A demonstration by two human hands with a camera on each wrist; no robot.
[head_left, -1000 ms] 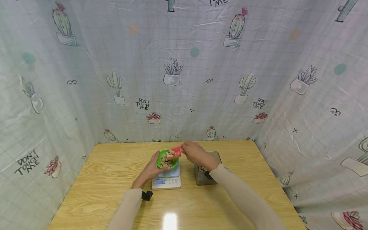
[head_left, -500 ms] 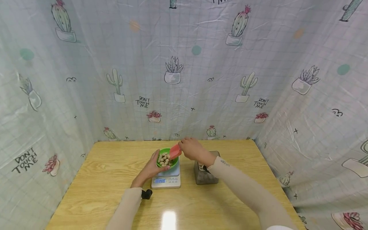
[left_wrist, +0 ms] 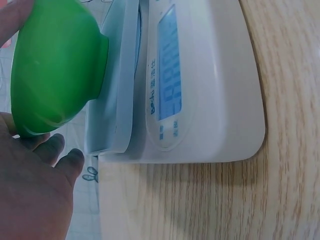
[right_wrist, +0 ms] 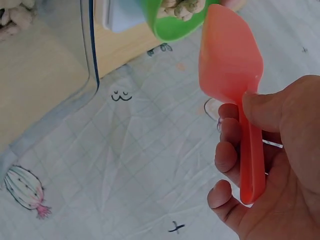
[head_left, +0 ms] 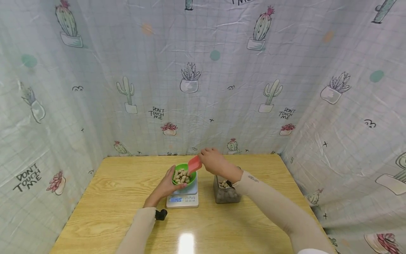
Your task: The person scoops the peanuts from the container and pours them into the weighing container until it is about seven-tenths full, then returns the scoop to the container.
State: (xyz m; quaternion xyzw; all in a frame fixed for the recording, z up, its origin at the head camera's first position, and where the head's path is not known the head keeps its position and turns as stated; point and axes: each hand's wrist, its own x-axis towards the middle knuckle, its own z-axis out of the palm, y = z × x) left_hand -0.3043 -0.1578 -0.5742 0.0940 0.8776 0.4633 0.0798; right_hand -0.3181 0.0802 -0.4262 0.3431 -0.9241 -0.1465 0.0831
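A green bowl (head_left: 189,181) with peanuts (head_left: 182,175) in it is at the blue platform of a white kitchen scale (head_left: 183,202). My left hand (head_left: 165,183) holds the bowl's left side, thumb at the near rim and fingers round the far side. In the left wrist view the bowl's foot (left_wrist: 100,67) appears to rest on the platform. My right hand (head_left: 214,162) grips the handle of a red scoop (head_left: 194,164), tipped down over the bowl's right rim. In the right wrist view the thumb presses the scoop's (right_wrist: 230,55) neck and the other fingers curl round the handle.
Right of the scale stands a clear container (head_left: 227,196) with peanuts inside, partly hidden by my right forearm. The wooden table (head_left: 127,183) ends at a cactus-print curtain (head_left: 203,106) behind and at both sides.
The scoop has tipped from carrying peanuts to pouring position, and its peanuts are now in the bowl. My right hand has risen slightly. The left hand stays on the bowl.
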